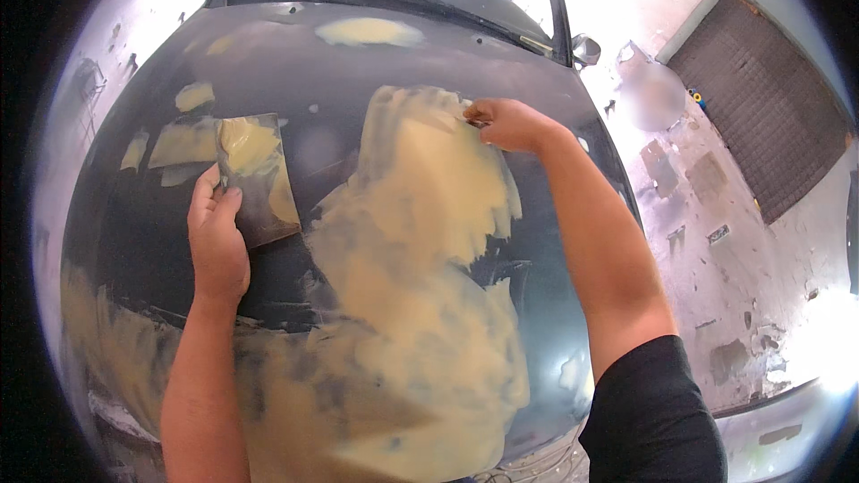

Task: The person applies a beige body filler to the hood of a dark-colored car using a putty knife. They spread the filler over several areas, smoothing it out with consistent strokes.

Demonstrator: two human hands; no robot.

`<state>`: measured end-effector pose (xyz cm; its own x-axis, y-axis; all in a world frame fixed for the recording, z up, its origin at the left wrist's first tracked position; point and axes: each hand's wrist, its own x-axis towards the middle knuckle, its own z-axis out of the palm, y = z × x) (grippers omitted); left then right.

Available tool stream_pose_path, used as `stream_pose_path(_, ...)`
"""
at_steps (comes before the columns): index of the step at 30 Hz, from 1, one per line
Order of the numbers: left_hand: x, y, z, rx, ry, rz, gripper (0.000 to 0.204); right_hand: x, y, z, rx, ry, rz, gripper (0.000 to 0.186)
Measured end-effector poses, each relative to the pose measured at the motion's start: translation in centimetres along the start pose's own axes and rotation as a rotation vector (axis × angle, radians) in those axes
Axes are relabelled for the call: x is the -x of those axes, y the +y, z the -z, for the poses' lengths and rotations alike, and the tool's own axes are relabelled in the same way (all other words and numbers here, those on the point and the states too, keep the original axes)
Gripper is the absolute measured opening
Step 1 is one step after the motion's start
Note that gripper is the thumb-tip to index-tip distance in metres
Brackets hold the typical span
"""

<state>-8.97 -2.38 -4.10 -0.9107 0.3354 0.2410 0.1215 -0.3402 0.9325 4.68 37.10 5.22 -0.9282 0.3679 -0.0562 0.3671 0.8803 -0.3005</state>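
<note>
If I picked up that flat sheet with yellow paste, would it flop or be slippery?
The flat sheet is probably stiff: it looks straight though the left hand grips just one side. It looks thin, so it's likely light. The yellow paste on it looks shiny, so touching that part might feel slippery.

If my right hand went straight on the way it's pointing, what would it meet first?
Your right hand points left, so probably the upper end of the tan patch on the car hood; the hand's height above it is unclear.
</note>
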Motion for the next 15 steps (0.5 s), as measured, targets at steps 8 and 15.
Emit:
stream_pose_path(8,-0.2,-0.7,1.1,0.069,0.04,0.02,0.038,13.6,-6.4,-3.1,0.159,-0.141,0.079,0.048)
stream_pose_path(15,-0.6,-0.7,0.8,0.054,0.063,0.034,0.038,22.3,-9.3,-5.4,0.062,0.043,0.108,0.049)
